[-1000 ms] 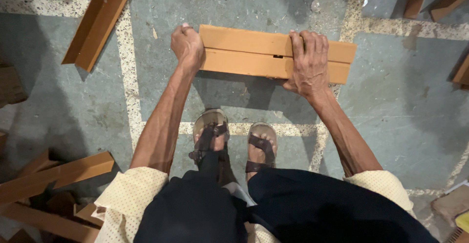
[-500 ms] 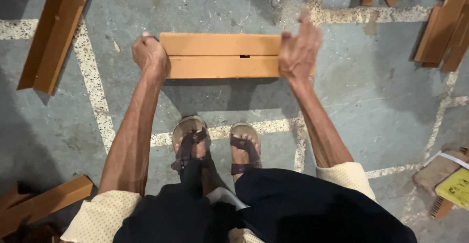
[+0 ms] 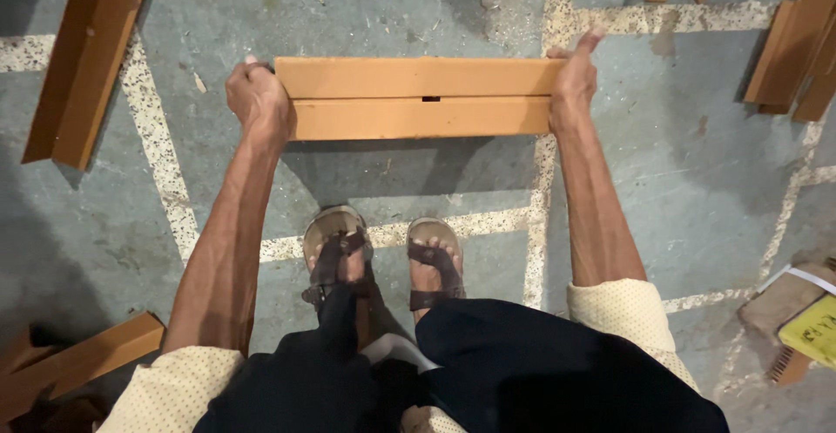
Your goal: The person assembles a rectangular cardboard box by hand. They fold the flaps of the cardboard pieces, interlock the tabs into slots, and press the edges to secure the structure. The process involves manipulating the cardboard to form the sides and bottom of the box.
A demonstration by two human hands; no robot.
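two stacked orange-brown wooden boards, level, crosswise

Only one thing here carries print: a yellow label at the right edge of the view, low down, cut off by the frame so that only part of it shows. It is flat and roughly rectangular, lying at a tilt, bright yellow with dark lettering too small to make out. It rests on top of a brownish block that lies on the floor, and a thin white strip runs across the block just above the label. A small reddish-brown ridged piece sticks out just below the label's lower left corner. No screens or signs show anywhere else.
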